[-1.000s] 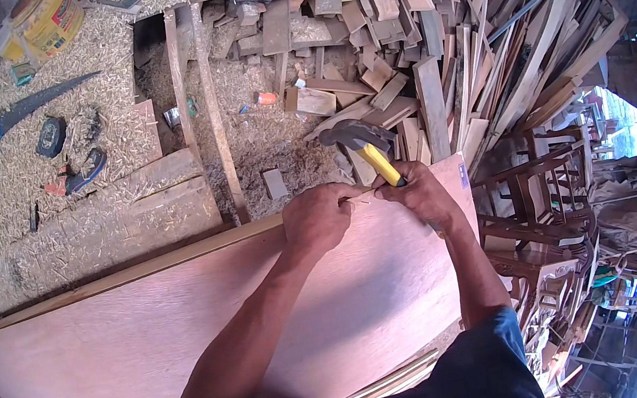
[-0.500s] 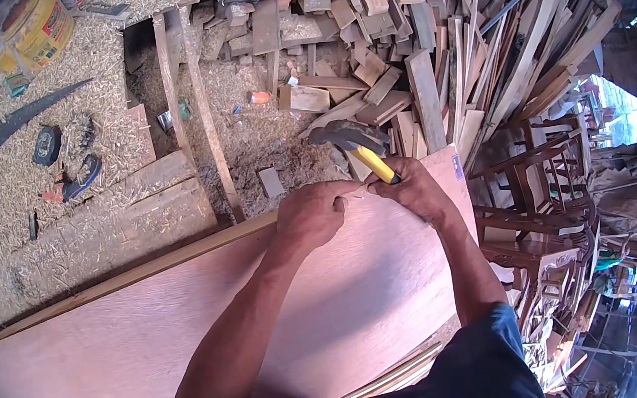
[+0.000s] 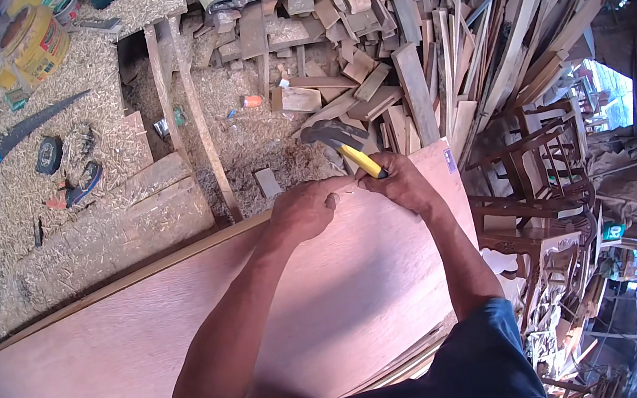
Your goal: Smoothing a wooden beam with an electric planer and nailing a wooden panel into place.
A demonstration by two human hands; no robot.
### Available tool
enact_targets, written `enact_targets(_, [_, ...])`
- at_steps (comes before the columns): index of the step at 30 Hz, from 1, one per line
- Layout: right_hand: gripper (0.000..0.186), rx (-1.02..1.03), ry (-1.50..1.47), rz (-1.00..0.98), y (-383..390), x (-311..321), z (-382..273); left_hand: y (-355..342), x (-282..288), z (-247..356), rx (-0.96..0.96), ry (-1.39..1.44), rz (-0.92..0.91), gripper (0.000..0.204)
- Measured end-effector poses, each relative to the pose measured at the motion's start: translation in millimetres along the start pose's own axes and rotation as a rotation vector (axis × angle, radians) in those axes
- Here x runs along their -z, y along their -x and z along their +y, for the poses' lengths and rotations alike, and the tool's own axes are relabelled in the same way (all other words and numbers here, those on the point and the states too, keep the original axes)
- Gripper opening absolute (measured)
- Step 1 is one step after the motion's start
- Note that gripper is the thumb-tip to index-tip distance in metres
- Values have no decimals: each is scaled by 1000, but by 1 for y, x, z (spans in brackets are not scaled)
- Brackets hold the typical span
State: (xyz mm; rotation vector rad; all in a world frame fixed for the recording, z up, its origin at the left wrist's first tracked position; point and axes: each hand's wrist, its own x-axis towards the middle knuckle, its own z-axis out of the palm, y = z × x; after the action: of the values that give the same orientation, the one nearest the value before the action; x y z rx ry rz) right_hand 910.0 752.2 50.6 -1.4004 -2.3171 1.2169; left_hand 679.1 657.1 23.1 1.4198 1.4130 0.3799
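Observation:
A long, pale pinkish plywood panel (image 3: 149,331) lies across in front of me, with a wooden strip along its far edge. My left hand (image 3: 305,211) is closed over that far edge, its index finger stretched toward my right hand and its thumb on the panel's face; its other fingers are mostly hidden. My right hand (image 3: 402,182) sits at the same edge, closed around a claw hammer (image 3: 362,158) with a yellow handle. The dark hammer head points away from me and left, over the far side of the edge. Both hands' fingertips nearly meet.
On the shaving-covered bench at left lie a handsaw (image 3: 28,127) with blue handle, a tape measure (image 3: 48,154), pliers (image 3: 82,185) and a yellow bucket (image 3: 36,43). Wood offcuts (image 3: 362,52) pile up beyond. Dark wooden chairs (image 3: 536,191) stand at right.
The whole view has shifted slightly, so most things sit a little further left. My hands keep almost the same place at the panel's edge, and the hammer stays in my right hand.

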Motion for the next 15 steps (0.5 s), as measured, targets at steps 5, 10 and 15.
enact_targets(5, [25,12,188,378,45,-29,-31,-10,0,-13,-59,46,-82,46])
enact_targets(10, [50,-410,-351,562,125,-85,-85,-24,4,-26,-215,157,-162,50])
enact_targets(15, [68,-455,-446,721,162,-130,-108,-38,9,-34,-359,268,-244,52])
